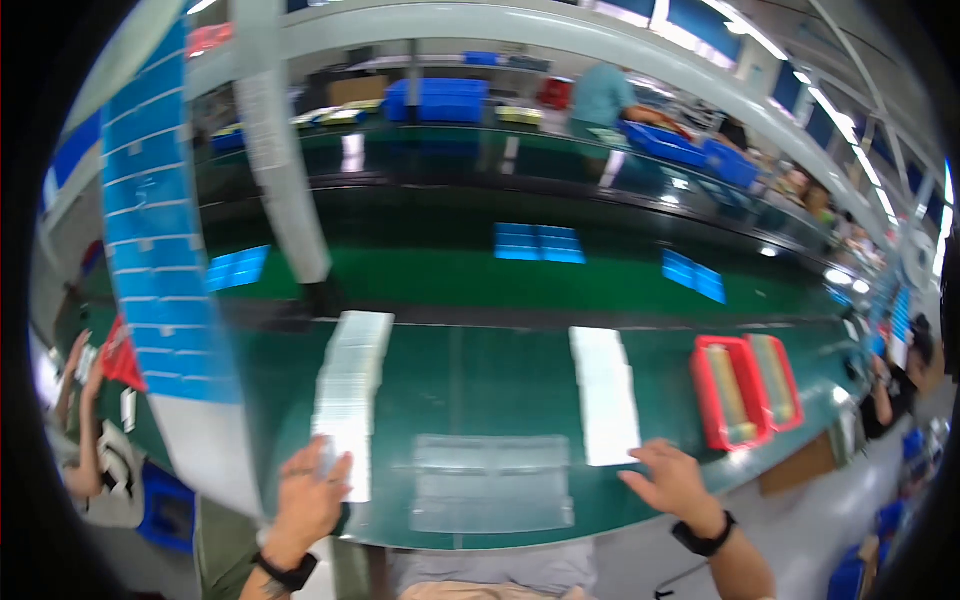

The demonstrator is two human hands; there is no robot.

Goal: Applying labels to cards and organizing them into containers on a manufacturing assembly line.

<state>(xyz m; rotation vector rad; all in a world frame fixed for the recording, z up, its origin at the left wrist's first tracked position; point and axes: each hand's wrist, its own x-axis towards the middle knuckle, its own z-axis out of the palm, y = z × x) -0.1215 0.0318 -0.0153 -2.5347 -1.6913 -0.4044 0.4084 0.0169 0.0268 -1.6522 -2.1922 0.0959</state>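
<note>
Green and glossy, the surface (480, 385) ran the full width of the view, reflecting overhead lights, with a darker conveyor strip behind it. A blue-and-white post (165, 260) rose at the left edge. Two red trays (745, 390) sat to the right, each filled lengthwise with pale contents too blurred to identify.

Two long rows of white cards lay on the surface: the left row (350, 385) overlapped like shingles, running from the far edge toward the person; the right row (607, 395) lay flatter and shorter. Between them, at the near edge, sat a clear plastic blister tray (490, 482), shallow and compartmented.

The left hand (310, 495) rested on the near end of the left row, fingers curled over its last cards; its grip looked narrow, closed lightly on the stack end. The right hand (672, 480) lay flat with fingers spread wide, fingertips just touching the near corner of the right row, holding nothing.

Judgement: the cards seemed thin, light and slick, liable to slide or fan apart; best pinched by the edges at the stack's near end. The clear tray looked flimsy and flexible, better lifted by two opposite rims.
</note>
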